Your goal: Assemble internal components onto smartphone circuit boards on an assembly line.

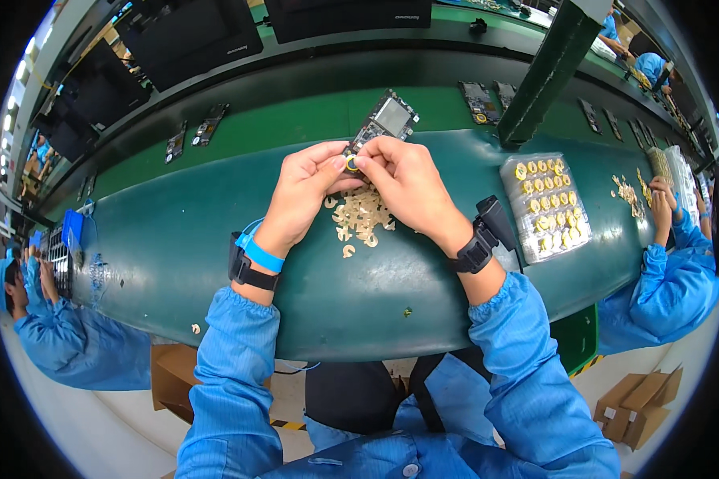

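Over the green mat I hold a dark circuit board with a grey rectangular plate on it, tilted with its far end up to the right. My left hand grips the board's near left side, thumb against a small round part with a yellow rim. From the other side my right hand closes on the board, its thumb and finger pinching at that same round part. Just below the hands lies a loose pile of cream C-shaped pieces, partly covered by my fingers.
A clear tray of yellow round parts sits to the right on the green mat. More circuit boards rest on the green strip beyond, near a dark green post. Co-workers in blue sleeves work at both sides.
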A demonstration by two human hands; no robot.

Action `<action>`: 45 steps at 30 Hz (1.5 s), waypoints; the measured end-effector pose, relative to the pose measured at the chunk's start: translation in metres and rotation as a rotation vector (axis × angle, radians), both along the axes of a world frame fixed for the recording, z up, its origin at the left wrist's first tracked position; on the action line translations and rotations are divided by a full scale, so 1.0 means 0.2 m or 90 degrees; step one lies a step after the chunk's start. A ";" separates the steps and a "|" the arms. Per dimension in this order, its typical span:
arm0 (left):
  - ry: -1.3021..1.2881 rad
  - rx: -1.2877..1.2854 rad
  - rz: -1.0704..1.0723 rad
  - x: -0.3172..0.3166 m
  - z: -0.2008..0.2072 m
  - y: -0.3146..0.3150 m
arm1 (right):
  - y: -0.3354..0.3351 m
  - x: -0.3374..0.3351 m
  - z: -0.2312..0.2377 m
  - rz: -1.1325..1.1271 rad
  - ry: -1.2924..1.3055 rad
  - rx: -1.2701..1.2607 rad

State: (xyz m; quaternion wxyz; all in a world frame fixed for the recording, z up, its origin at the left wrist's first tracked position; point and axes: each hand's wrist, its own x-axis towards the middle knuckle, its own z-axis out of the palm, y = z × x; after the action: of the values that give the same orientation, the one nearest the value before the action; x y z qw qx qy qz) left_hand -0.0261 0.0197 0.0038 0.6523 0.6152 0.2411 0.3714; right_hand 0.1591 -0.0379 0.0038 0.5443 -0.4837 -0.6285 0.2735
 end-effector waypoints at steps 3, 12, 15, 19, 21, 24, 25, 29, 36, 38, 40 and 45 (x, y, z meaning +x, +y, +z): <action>0.008 0.013 0.004 0.00 0.01 0.00 | -0.01 0.00 0.02 -0.016 -0.057 0.016; 0.019 0.040 0.009 0.00 0.01 0.00 | -0.02 0.00 0.04 -0.010 -0.078 0.047; 0.015 0.039 0.011 0.00 0.01 0.00 | -0.02 -0.01 0.04 -0.017 -0.073 0.032; 0.007 0.032 0.008 0.00 0.01 -0.01 | -0.02 -0.02 0.02 -0.027 -0.060 0.037; 0.014 0.040 0.009 0.00 0.02 -0.02 | -0.02 -0.03 0.01 -0.026 -0.041 0.024; 0.014 0.051 0.007 0.01 0.03 -0.03 | -0.01 -0.03 -0.02 -0.033 0.040 0.039; 0.007 0.055 0.006 0.01 0.03 -0.03 | -0.01 -0.03 -0.03 -0.039 0.048 0.031; 0.009 0.059 0.010 0.01 0.05 -0.04 | -0.01 -0.03 -0.03 -0.062 0.070 0.033; 0.006 0.058 0.014 0.03 0.03 -0.04 | 0.00 -0.01 -0.03 -0.059 0.056 0.001; 0.007 0.055 0.021 0.04 0.03 -0.04 | 0.00 -0.01 -0.02 -0.066 0.039 -0.006; 0.000 0.048 0.050 0.04 0.02 -0.03 | 0.01 -0.02 -0.04 -0.067 0.059 0.005; -0.046 0.043 0.166 0.06 -0.04 -0.01 | 0.03 0.02 -0.03 -0.136 -0.030 0.018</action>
State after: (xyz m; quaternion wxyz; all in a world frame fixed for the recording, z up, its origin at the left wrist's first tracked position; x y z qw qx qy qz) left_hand -0.0141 0.0178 -0.0046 0.5854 0.5866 0.2828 0.4829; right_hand 0.1624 -0.0315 -0.0023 0.5618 -0.5465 -0.5900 0.1940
